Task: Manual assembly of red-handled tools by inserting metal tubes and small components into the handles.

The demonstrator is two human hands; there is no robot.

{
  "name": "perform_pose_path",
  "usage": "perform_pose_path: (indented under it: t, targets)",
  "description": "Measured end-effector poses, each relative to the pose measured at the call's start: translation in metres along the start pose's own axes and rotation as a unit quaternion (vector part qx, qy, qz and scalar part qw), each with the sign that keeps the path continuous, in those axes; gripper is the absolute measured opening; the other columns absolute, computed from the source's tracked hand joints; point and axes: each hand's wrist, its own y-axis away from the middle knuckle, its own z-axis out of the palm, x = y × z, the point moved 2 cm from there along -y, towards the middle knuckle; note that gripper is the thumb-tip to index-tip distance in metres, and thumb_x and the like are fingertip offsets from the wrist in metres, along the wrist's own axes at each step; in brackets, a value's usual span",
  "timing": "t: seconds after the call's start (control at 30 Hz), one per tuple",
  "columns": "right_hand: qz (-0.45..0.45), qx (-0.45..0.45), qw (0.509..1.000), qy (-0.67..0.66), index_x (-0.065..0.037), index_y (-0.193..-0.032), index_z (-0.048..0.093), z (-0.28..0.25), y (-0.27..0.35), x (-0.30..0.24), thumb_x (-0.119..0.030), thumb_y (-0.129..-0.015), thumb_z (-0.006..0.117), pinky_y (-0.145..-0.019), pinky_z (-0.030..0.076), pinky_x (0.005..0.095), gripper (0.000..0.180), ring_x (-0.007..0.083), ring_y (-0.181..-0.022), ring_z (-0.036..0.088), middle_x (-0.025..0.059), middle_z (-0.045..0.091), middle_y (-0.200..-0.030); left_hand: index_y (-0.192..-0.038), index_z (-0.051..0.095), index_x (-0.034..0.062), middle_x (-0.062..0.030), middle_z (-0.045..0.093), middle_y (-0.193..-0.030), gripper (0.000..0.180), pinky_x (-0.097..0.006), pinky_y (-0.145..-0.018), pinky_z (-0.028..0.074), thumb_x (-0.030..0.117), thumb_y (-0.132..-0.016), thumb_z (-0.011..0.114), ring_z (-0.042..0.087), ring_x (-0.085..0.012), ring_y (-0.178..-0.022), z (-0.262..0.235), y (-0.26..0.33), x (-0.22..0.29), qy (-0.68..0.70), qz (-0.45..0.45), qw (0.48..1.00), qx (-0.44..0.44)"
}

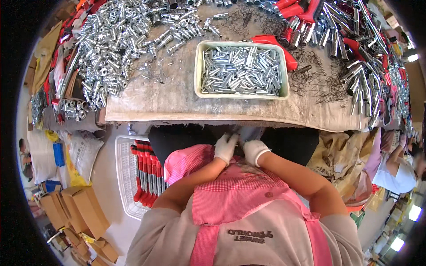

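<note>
My pink gingham apron (248,199) fills the bottom of the view, with a line of dark lettering across the bib, upside down from where I look. Just beyond it my two hands meet in my lap, both in white gloves. My left hand (225,147) is curled, fingers bent inward toward the other; my right hand (254,150) is closed too, knuckles up, touching the left. Something small and dark (240,146) sits pinched between them, but I cannot tell what it is or how firmly either hand holds it.

To my left, on the floor, stands a white slatted plastic crate (126,177) holding red-handled tools (146,177) laid side by side. Further left are folded brown cardboard boxes (80,208), a blue box (59,154) and a pale woven sack (82,150) with a bit of yellow under it. To my right, crumpled brown paper bags (333,155) lie near another person (395,170) in white.

Past my hands the worn wooden bench (168,99) begins. On it, straight ahead, sits a pale rectangular plastic tray (198,66) filled with short silvery metal tubes (242,71). Behind it, on the right, lie red handles (284,48) and scattered dark wire springs (310,80). A great heap of shiny metal fittings (115,40) covers the far left, and longer metal tubes (359,75) pile up on the far right.
</note>
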Motion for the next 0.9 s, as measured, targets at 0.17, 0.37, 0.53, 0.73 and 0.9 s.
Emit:
perform_pose_path:
  t: [0.17,0.37,0.53,0.73,0.9]
  targets:
    - [0.021,0.000,1.000,0.018,-0.002,-0.093,0.066,0.010,-0.008,-0.005,-0.015,-0.078,0.053,-0.073,0.052,0.0425,0.023,0.0341,-0.084,0.065,0.0207,0.066,-0.091,-0.087,0.062,-0.0041,-0.0277,0.062,-0.089,0.038,-0.046,-0.074,0.045,0.031,-0.089,0.047,0.059,-0.0422,-0.084,0.014,-0.012,-0.006,-0.241,0.066,0.968,0.023]
    - [0.053,0.002,0.999,-0.010,-0.001,-0.093,0.067,0.042,-0.021,0.006,-0.019,-0.076,0.055,-0.074,0.052,0.0420,0.027,0.0346,-0.085,0.065,0.0221,0.066,-0.092,-0.095,0.066,0.0090,-0.0230,0.062,-0.095,0.031,-0.047,-0.080,0.046,0.029,-0.088,0.044,0.059,-0.0404,-0.091,0.025,-0.014,-0.014,-0.269,0.057,0.961,-0.013]
    - [-0.018,0.088,0.982,-0.167,-0.001,-0.115,0.050,-0.033,0.038,-0.028,-0.030,-0.072,0.066,-0.081,0.049,0.0438,0.054,0.0408,-0.093,0.060,0.0264,0.062,-0.097,-0.122,0.044,0.0013,-0.0183,0.063,-0.100,0.042,-0.036,-0.078,0.049,0.020,-0.086,0.056,0.062,-0.0333,-0.094,-0.031,0.030,0.046,-0.005,0.250,0.968,-0.019]
    - [-0.169,0.032,0.814,-0.554,0.007,-0.133,0.033,-0.118,0.122,-0.106,-0.041,-0.076,0.069,-0.071,0.047,0.0267,0.082,0.0214,-0.088,0.061,0.0169,0.060,-0.105,-0.120,0.045,-0.0045,-0.0208,0.056,-0.110,0.064,-0.039,-0.089,0.046,0.012,-0.066,0.075,0.058,-0.0349,-0.101,-0.092,0.060,0.068,-0.028,0.523,0.839,0.148]
    - [-0.202,0.217,0.847,-0.441,0.002,-0.128,0.040,-0.112,0.095,-0.128,-0.045,-0.088,0.053,-0.058,0.045,0.0234,0.063,0.0138,-0.072,0.056,0.0099,0.059,-0.090,-0.129,0.034,0.0019,-0.0124,0.056,-0.107,0.068,-0.037,-0.081,0.047,0.016,-0.074,0.071,0.057,-0.0246,-0.094,-0.258,0.092,0.098,0.091,0.446,0.803,0.384]
